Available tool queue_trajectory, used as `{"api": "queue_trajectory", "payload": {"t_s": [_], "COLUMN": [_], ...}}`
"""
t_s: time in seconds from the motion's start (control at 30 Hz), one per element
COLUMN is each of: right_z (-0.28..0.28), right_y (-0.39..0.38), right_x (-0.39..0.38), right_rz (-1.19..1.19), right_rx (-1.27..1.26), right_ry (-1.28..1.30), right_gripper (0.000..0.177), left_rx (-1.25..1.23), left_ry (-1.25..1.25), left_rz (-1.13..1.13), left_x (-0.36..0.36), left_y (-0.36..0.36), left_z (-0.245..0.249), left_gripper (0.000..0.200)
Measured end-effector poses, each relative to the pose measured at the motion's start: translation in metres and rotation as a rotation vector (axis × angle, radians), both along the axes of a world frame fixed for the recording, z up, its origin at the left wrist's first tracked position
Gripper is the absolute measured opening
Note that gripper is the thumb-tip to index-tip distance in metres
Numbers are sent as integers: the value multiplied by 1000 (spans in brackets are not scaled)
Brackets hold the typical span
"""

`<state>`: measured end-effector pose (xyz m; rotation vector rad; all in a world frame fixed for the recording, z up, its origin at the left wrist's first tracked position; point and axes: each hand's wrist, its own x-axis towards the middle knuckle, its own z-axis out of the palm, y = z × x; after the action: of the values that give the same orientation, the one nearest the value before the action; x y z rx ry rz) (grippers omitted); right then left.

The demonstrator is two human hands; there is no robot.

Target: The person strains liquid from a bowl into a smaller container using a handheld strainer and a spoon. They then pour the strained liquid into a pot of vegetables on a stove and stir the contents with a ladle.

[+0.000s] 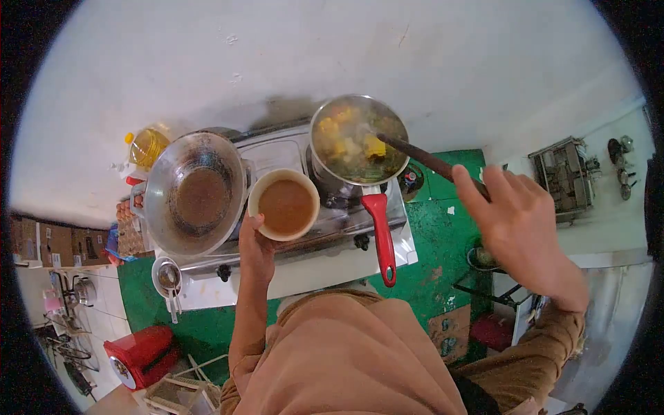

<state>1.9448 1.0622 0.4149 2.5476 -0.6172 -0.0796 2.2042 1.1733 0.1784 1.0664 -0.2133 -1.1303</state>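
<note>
Holding wooden spoon [415, 153] in right hand [515, 228], grip closed, shaft slanting up-left into pot [379, 235], left hand [254, 250] clasping sauce bowl [253, 197].

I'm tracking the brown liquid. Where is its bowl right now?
In the head view, the bowl sits left of centre, held by the left hand over the stove, between the wok and the red-handled pot.

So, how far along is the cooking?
Done: the red-handled steel pot already holds corn and greens. In hand: the right hand holds a dark wooden spoon in it; the left hand holds a cream bowl of brown sauce beside it. Left: the bowl is full, probably not yet poured in.
</note>
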Motion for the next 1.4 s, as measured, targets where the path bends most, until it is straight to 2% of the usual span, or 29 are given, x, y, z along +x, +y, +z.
{"api": "queue_trajectory", "payload": {"t_s": [0.23, 0.33, 0.63, 0.83, 0.93, 1.07, 1.13, 1.27, 1.33, 1.4], "right_z": [15, 14, -36, -64, -72, -72, -69, -70, -65, -60], "right_y": [15, 20, 8, -11, -22, -44, -58, -102, -116, -118], "right_x": [-39, -54, -44, -38, -31, -22, -17, -26, -30, -32], "right_rz": [-214, -268, -231, -191, -169, -145, -264, -266, -374, -422], "right_rx": [-6, 73, 72, 71, 70, 69, 194, 340, 569, 654], "right_ry": [-126, -136, -115, -104, -99, -94, -12, -90, -211, -276], "right_gripper": [44, 44, 38, 34, 32, 30, 25, 26, 26, 25], "left_rx": [105, 50, 17, 7, 14, 40, -18, -8, -23, -35], "left_ry": [-12, -23, -1, -10, -14, -37, -16, 22, 6, -2], "left_rz": [30, 27, -33, -20, -52, -72, -18, -11, -6, -18], "left_x": [5, 6, 5, 7, 3, 4, 4, 1, 1, 1], "left_y": [1, 0, -2, 3, 7, 12, 14, 17, 18, 21], "left_z": [-5, -6, 4, -12, 6, 5, -2, 2, 3, 2], "left_gripper": [54, 54, 53, 54, 55, 56, 41, 41, 41, 41]}}
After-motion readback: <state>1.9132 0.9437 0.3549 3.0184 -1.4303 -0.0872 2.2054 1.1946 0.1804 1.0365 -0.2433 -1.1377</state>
